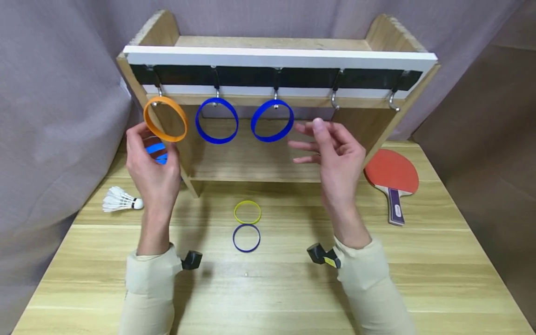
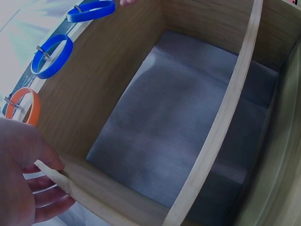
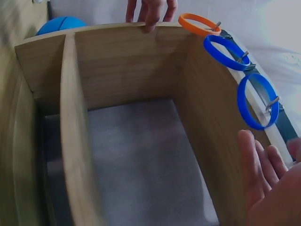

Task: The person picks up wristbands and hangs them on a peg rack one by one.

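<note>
My left hand (image 1: pixel 152 163) grips the front edge of the left side panel (image 2: pixel 89 200) of a wooden shelf, thumb on the inner face and fingers outside. Just above it, an orange wristband (image 1: pixel 184 122) hangs on the leftmost hook. Two blue silicone wristbands, a left one (image 1: pixel 198 124) and a right one (image 1: pixel 253 126), hang from the hooks beside it. My right hand (image 1: pixel 339 156) is held up with its fingers spread, right of the right blue wristband and holding nothing. In the right wrist view its fingertips (image 3: pixel 246 137) are just below that band.
Two bare hooks (image 1: pixel 333 100) are on the right of the rail. A yellow band (image 1: pixel 235 215) and a dark blue band (image 1: pixel 234 242) lie on the table. A shuttlecock (image 1: pixel 119 200) is at left, a table tennis paddle (image 1: pixel 393 172) at right. A blue ball (image 3: pixel 61 24) sits beyond the left panel.
</note>
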`<state>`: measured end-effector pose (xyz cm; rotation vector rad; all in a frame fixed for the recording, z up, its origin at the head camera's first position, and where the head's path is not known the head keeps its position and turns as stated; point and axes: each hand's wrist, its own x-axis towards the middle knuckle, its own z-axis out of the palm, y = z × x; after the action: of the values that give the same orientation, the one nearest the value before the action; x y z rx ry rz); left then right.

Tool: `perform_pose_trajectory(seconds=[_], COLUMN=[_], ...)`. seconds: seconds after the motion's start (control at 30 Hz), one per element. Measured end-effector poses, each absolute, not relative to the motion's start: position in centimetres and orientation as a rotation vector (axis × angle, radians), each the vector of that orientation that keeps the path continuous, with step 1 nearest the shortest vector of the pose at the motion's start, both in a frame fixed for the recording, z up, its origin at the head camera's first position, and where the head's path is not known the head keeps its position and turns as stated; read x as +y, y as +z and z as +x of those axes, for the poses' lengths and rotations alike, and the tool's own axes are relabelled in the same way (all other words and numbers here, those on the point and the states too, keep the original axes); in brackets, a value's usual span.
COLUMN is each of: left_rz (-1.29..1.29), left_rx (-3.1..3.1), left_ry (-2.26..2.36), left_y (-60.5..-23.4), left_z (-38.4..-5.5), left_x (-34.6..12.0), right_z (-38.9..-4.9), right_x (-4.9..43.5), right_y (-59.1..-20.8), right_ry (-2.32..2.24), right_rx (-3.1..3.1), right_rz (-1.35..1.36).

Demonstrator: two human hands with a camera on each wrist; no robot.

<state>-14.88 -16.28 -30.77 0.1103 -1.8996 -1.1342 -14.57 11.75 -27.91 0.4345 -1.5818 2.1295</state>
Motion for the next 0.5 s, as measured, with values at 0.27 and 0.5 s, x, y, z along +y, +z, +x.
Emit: perform_pose_trajectory(seconds=[0.27,0.5], left_rz=[0.113,0.115], left_rx=[-1.893,-1.887], left_ry=[-1.133,-1.147], left_y=[-29.8,-28.7], left_z=[-13.9,-13.2], left_x=[-15.5,-14.8], right_z=[-12.9,-13.4], right_x=[10.7,8.3], right_y=[-32.0,-38.1], right_ry=[1.812,0.828], right_rx=[-2.533,-2.947], right_rz=[0.494,0.481])
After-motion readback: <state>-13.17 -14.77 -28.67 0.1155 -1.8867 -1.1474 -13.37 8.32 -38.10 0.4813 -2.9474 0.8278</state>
